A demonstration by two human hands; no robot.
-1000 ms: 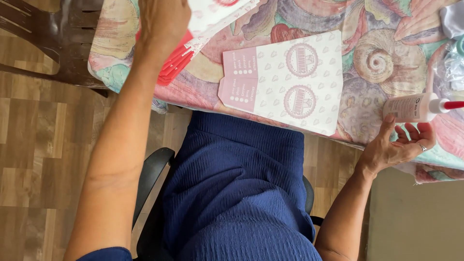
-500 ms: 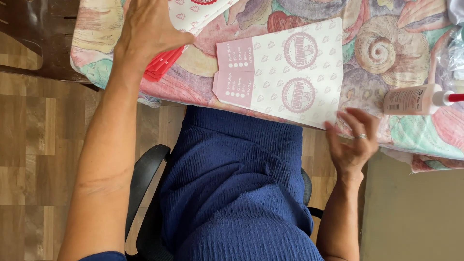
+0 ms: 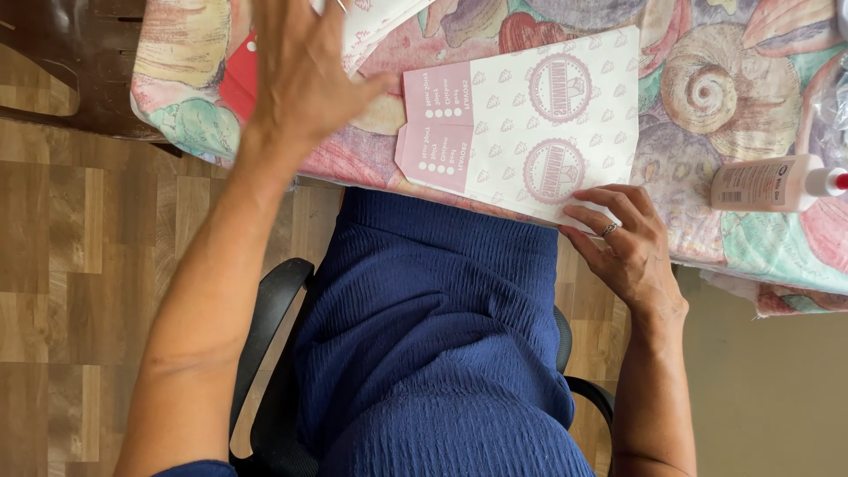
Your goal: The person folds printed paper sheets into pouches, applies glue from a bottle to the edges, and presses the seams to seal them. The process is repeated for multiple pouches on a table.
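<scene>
While the bag (image 3: 530, 124) is lying flat on the tablecloth (image 3: 707, 79) near its edge, the right hand (image 3: 627, 243) is touching its corner, fingers loosely spread, gripping nothing. The left hand (image 3: 300, 71) is hovering open, blurred. A bottle (image 3: 768, 184) is lying well right.

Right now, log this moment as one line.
left hand open above table | right hand fingertips on paper bag edge | glue bottle lying untouched
</scene>
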